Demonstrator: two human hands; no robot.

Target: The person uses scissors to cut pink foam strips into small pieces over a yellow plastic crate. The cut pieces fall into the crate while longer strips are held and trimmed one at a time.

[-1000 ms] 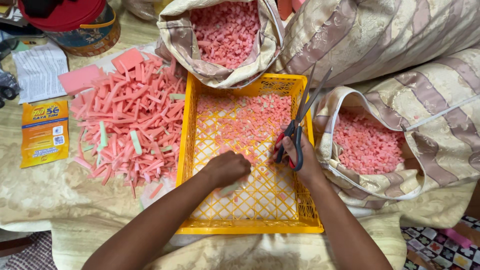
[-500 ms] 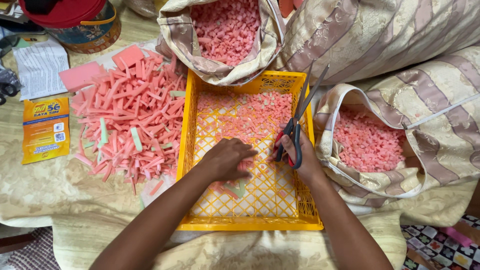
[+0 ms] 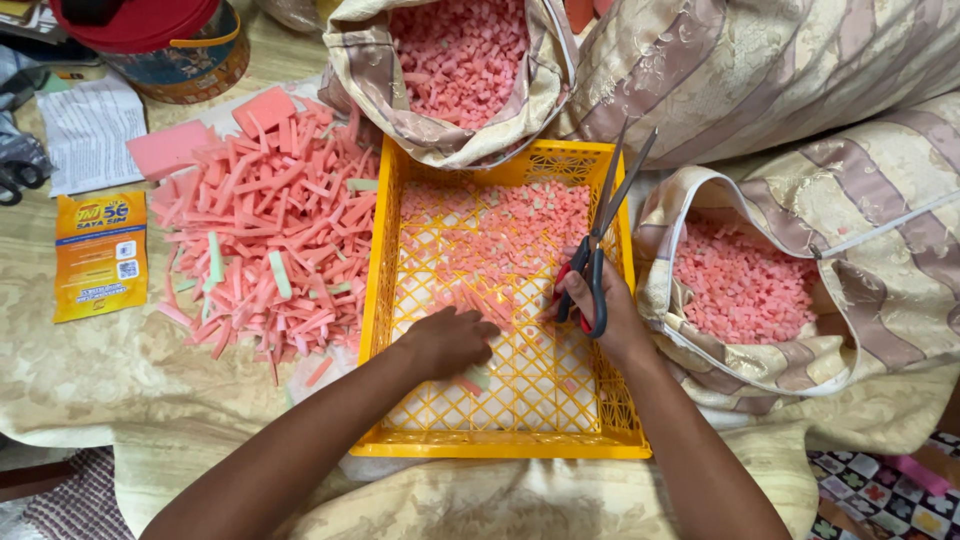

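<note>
Left hand (image 3: 450, 342) is curling its fingers over pink foam strips (image 3: 470, 380) in the yellow plastic lattice crate (image 3: 380, 300) at frame centre. Right hand (image 3: 605, 310) is gripping red-and-grey-handled steel scissors (image 3: 600, 240), blades parted, pointing toward upper right. Pile of long pink foam sticks (image 3: 270, 230) is lying left of the crate.

Red-handled scissors (image 3: 598, 250) upright, blades parted; pink strips (image 3: 470, 378) in yellow crate (image 3: 378, 260).

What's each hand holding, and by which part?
Right hand: scissors by the handle loops, blades up. Left hand: closed over foam strips in the crate; grip hidden.
</note>
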